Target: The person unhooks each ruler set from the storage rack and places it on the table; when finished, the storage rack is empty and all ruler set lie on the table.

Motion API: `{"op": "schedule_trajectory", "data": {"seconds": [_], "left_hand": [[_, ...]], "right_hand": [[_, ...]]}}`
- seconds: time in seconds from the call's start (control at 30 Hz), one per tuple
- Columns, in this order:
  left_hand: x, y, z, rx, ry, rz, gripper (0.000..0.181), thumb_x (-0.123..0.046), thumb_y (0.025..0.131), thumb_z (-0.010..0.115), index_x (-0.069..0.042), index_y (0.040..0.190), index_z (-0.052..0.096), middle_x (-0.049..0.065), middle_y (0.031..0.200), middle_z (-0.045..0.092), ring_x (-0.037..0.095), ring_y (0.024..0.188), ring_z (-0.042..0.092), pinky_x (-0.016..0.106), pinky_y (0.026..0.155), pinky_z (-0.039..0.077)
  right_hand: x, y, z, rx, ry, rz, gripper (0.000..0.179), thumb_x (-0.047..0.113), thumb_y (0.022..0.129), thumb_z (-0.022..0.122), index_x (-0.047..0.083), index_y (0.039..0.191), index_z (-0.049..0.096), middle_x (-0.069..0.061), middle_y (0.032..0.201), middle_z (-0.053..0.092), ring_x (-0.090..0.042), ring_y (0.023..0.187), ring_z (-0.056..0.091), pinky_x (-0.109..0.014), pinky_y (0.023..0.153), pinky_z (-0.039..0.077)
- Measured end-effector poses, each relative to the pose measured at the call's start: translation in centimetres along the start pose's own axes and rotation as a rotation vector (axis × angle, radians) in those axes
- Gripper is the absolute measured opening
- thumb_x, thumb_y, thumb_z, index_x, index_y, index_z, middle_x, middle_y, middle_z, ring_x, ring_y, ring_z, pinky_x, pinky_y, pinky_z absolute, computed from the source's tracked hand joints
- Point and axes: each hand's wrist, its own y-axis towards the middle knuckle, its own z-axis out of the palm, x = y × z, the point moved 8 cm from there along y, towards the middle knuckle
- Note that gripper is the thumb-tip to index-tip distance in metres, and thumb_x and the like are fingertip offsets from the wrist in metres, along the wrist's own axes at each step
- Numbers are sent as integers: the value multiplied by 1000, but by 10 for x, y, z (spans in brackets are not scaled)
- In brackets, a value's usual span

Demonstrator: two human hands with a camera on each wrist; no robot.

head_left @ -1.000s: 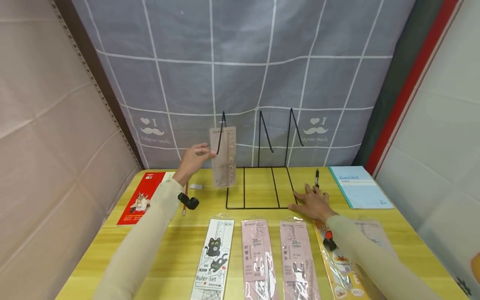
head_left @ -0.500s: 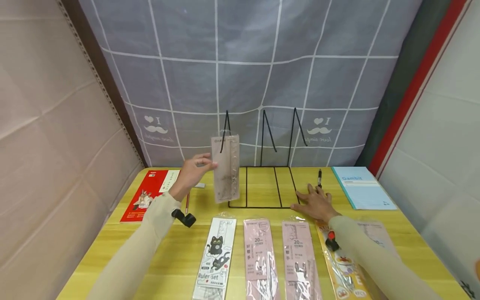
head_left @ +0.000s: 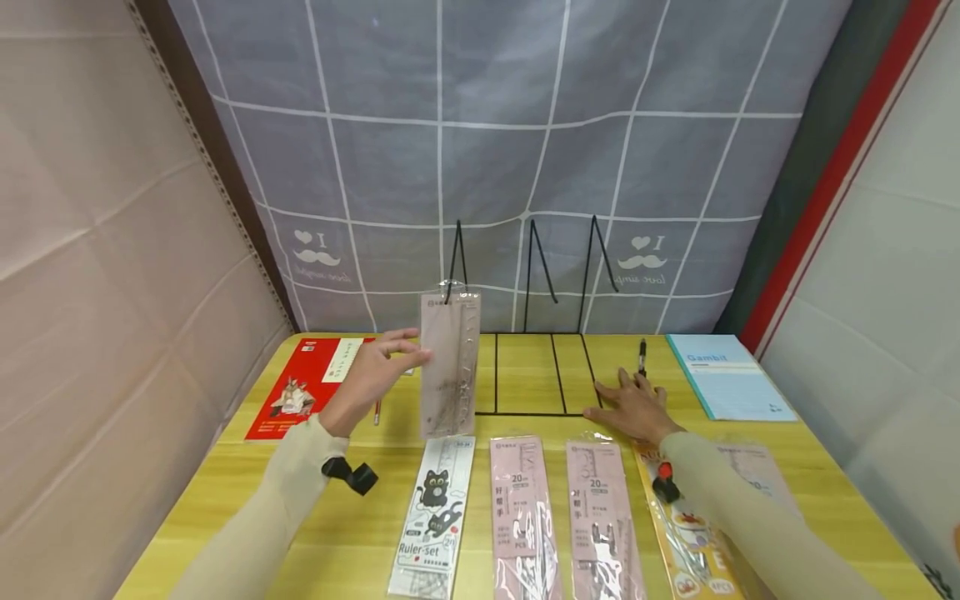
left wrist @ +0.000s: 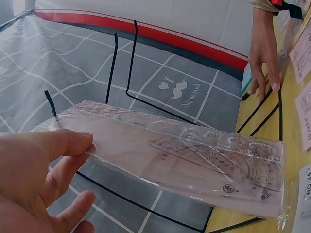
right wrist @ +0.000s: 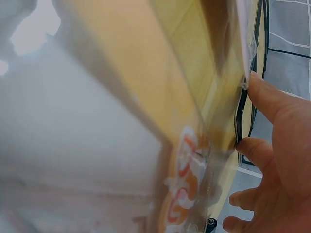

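My left hand (head_left: 371, 375) pinches the left edge of a clear-wrapped ruler set (head_left: 450, 367) between thumb and fingers. The packet hangs upright, its top tab at the tip of the left hook (head_left: 461, 250) of a black wire rack (head_left: 525, 414). In the left wrist view, a printed protractor shows through the wrapper of the ruler set (left wrist: 209, 165), and the hook tip meets its top end. My right hand (head_left: 633, 408) rests spread on the rack base's front right corner. Thumb and a finger of the right hand (right wrist: 286, 145) touch the black bar in the right wrist view.
In front lie a cat-print ruler set (head_left: 431, 517), two pink ruler packets (head_left: 522, 508) (head_left: 603, 508) and an orange packet (head_left: 686, 533) under the right forearm. A red booklet (head_left: 300, 392), pencil (head_left: 377, 412), pen (head_left: 642, 357) and blue notebook (head_left: 727, 375) lie farther back.
My left hand has drawn the ruler set down and toward me along the left hook to its tip. The right hand has stayed on the rack corner.
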Motion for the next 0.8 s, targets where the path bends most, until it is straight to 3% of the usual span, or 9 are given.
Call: {"op": "schedule_trajectory", "data": {"seconds": [0.53, 0.8], "left_hand": [[-1, -40, 1, 15, -35, -13, 31, -38, 95, 75, -9, 104, 80, -4, 157, 51, 30, 154, 32, 65, 121, 32], [2, -76, -13, 16, 40, -56, 36, -49, 93, 74, -14, 103, 79, -6, 160, 47, 33, 156, 32, 64, 117, 39]], "right_hand": [[3, -2, 1, 26, 1, -8, 80, 66, 97, 57, 10, 155, 48, -38, 165, 18, -69, 148, 14, -89, 109, 9], [4, -5, -1, 26, 31, -2, 82, 65, 96, 60, 9, 155, 48, -38, 165, 17, -69, 148, 11, -88, 108, 8]]}}
